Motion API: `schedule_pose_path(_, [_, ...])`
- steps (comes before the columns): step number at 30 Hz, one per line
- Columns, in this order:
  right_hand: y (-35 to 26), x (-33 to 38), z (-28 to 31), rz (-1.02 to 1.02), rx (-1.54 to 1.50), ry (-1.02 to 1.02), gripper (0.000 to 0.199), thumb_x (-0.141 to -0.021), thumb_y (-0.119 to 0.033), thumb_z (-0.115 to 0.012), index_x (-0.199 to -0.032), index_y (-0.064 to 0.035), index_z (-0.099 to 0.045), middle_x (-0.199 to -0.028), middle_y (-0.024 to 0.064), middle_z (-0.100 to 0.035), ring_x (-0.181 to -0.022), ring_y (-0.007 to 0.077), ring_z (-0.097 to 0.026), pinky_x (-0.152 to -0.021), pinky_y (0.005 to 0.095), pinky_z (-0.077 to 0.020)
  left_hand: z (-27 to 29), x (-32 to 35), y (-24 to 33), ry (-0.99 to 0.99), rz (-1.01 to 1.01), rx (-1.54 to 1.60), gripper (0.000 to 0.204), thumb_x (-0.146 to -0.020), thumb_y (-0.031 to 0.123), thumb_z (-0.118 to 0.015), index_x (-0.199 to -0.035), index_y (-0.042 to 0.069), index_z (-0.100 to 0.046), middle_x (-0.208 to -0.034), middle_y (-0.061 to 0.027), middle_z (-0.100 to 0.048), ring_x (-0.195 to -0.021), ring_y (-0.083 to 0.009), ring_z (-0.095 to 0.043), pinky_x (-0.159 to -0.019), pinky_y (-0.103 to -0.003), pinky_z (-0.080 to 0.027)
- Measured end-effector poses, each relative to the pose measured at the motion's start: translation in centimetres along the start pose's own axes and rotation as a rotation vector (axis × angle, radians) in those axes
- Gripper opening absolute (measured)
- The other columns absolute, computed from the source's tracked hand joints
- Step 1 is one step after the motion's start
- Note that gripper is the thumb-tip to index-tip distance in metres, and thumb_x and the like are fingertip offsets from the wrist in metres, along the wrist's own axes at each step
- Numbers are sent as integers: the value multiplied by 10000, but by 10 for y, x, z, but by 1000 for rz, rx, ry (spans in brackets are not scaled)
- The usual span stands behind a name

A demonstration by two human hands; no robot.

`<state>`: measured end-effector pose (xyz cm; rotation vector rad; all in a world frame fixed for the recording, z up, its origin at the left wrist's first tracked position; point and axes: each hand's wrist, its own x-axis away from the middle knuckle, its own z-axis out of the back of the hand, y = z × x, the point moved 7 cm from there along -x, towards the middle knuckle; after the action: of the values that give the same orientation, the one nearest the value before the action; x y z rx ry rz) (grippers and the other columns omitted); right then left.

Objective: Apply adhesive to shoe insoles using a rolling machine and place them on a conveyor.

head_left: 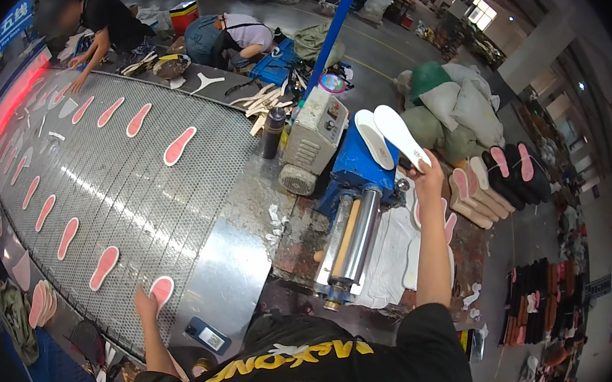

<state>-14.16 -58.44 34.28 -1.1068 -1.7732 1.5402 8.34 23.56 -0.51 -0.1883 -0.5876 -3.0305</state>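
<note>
My right hand (432,180) is raised over the blue roller machine (357,168), its fingers closed on the narrow end of a white insole (401,134). A second white insole (374,140) rests on top of the machine, partly behind the first. Low on the left, my left hand (147,307) pinches the edge of a pink insole with a white rim (162,290), which lies at the near corner of the mesh conveyor (160,228). Similar pink insoles, among them one nearby (105,268), lie in two rows along the belt.
Beside the conveyor stand a grey control box (314,143) and a dark bottle (272,134). A phone (206,335) lies on the metal plate (227,268). Stacked insoles (481,191) sit to the right. A co-worker (107,25) reaches onto the belt's far end; another person (236,38) bends beyond it.
</note>
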Motion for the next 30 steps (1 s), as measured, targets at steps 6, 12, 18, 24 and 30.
schedule_pose_path(6, [10,79,105,18,-315,70,311,-882,-124,-493,-1181,-40,-505,-936,58,-592,-721,142,-547,-543,244,-429,-21,44,164,-237,-279,621,534,-806,110,-577,-1291,-27,-400,-1118,-212,-549,-960,-258,-571,-834,-333,-456])
schedule_pose_path(12, [50,156,215,-97,-284,361,232,-910,-166,-481,-1084,-30,-553,-853,37,-587,-672,111,-540,-494,228,-404,-13,119,387,-458,-532,810,311,-790,107,-637,-1070,-26,-608,-939,-84,-646,-867,-135,-598,-771,-249,-470])
schedule_pose_path(18, [85,183,221,-110,-44,365,223,-919,-143,-445,-1052,-10,-565,-786,55,-572,-561,95,-503,-403,209,-348,14,161,564,-829,-931,756,645,-741,20,-665,-1329,25,-398,-1271,-119,-514,-1163,-223,-502,-977,-335,-406])
schedule_pose_path(24, [117,193,114,-185,30,266,277,-949,-243,-419,-1135,-63,-519,-720,38,-528,-481,66,-411,-398,204,-312,16,185,616,-907,-1298,374,925,-605,128,-786,-1393,62,-305,-1388,-132,-399,-1266,-268,-394,-1055,-351,-314])
schedule_pose_path(30, [120,207,99,-320,152,58,292,-945,-287,-465,-1163,-95,-495,-587,7,-481,-422,50,-351,-370,199,-236,17,152,601,-707,-1451,406,859,-574,163,-812,-1320,42,-403,-1341,-149,-429,-1245,-310,-388,-1052,-376,-311])
